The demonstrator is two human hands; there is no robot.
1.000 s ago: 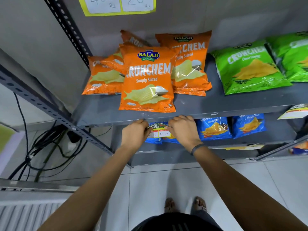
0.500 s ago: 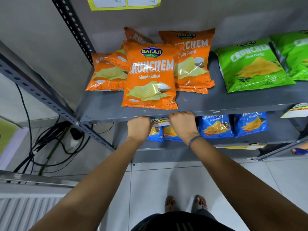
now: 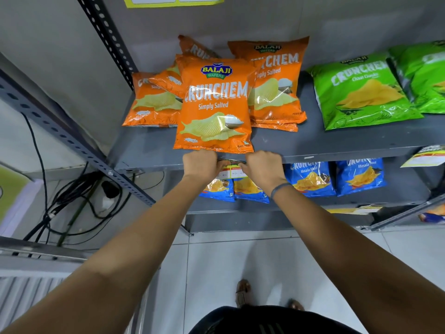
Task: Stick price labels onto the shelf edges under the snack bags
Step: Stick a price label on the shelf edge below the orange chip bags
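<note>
Several orange snack bags lie on a grey shelf; the front orange bag (image 3: 214, 104) reaches the shelf's front edge (image 3: 149, 165). Right under that bag a price label (image 3: 231, 170), white with a red and yellow top, sits against the edge. My left hand (image 3: 201, 165) holds the label's left end and my right hand (image 3: 262, 168) holds its right end, fingers curled onto it. Most of the label is hidden by my fingers. Green snack bags (image 3: 361, 92) lie further right on the same shelf.
Blue snack bags (image 3: 310, 177) fill the lower shelf. Another price label (image 3: 426, 159) hangs at the shelf edge far right. A slotted metal upright (image 3: 72, 138) runs diagonally at left, with black cables (image 3: 72, 201) on the floor behind it. My feet stand on white tiles below.
Both hands have lifted the label from in front of the blue bags up to the shelf edge under the orange bag. The view has moved closer to the shelf.
</note>
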